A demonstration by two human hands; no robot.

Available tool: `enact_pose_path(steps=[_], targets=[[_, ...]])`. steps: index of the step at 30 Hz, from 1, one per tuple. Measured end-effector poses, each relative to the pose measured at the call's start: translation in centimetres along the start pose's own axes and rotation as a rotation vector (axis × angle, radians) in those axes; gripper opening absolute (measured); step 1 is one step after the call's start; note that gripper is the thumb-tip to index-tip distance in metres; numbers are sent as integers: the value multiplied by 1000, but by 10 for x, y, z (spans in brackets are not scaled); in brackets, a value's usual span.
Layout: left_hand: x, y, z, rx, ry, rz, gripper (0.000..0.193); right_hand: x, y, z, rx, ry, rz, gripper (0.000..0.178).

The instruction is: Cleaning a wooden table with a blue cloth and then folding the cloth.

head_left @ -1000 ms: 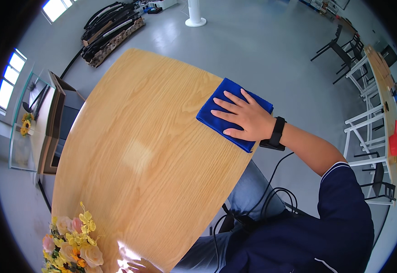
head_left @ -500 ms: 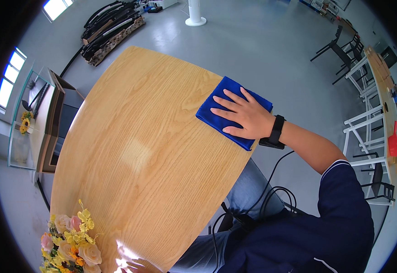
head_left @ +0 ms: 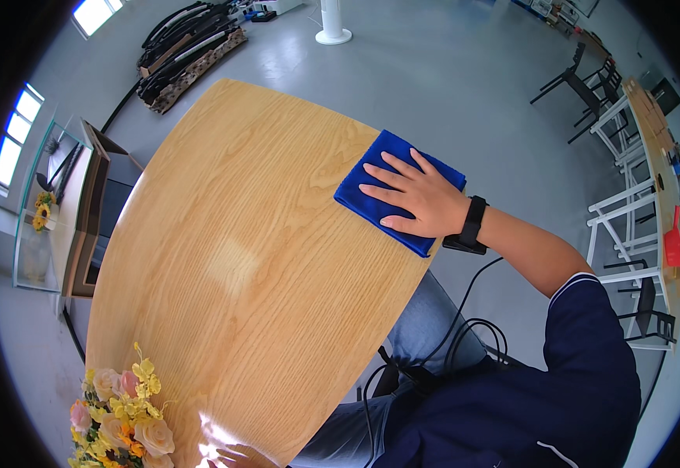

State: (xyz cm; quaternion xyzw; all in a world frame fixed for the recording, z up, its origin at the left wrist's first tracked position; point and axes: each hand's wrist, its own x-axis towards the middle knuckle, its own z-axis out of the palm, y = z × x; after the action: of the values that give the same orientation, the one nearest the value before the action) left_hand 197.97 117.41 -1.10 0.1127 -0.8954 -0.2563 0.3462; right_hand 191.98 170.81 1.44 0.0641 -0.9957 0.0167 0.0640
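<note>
My right hand (head_left: 422,200) lies flat on a folded blue cloth (head_left: 383,152), its fingers spread. The cloth rests at the right end of the wooden table (head_left: 254,203), and one side of it reaches slightly past the table's edge. A black watch (head_left: 473,225) is on my right wrist. At the lower border of the picture, only a small part of my left hand (head_left: 245,456) shows by the table's near edge, in a patch of bright sunlight; its fingers are mostly cut off.
A bunch of yellow, pink and cream flowers (head_left: 125,417) stands on the table's lower left. Black cables (head_left: 465,331) loop beside my leg. Left of the table is a glass-topped cabinet (head_left: 59,210). Long white-legged tables (head_left: 625,210) and black chairs (head_left: 578,90) line the right.
Almost nothing differs. My right hand stays spread on the blue cloth in the same place, and the whole view has shifted by a trace.
</note>
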Motion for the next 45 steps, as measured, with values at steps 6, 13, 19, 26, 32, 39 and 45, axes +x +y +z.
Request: enact_pose_path(steps=[6,13,19,26,32,39,45], targets=[[0,-2,0,-40,10,-31,58,0,-1,-1,-5,8,-7,54],[0,13,2,-35,27,-55,55,0,-2,1,-28,-5,-7,55],[0,15,1,47,53,15,53,-1,-5,1,-40,-31,6,56],[0,6,-1,60,45,25,56,-2,-10,1,-44,-48,1,55],[0,6,0,-13,61,-24,56,-2,-13,1,-39,-41,-7,55],[1,13,1,-48,70,-53,52,-2,-14,2,-29,-35,-9,55],[1,16,-1,-4,69,-30,49,-2,-16,2,-25,-28,-13,54]])
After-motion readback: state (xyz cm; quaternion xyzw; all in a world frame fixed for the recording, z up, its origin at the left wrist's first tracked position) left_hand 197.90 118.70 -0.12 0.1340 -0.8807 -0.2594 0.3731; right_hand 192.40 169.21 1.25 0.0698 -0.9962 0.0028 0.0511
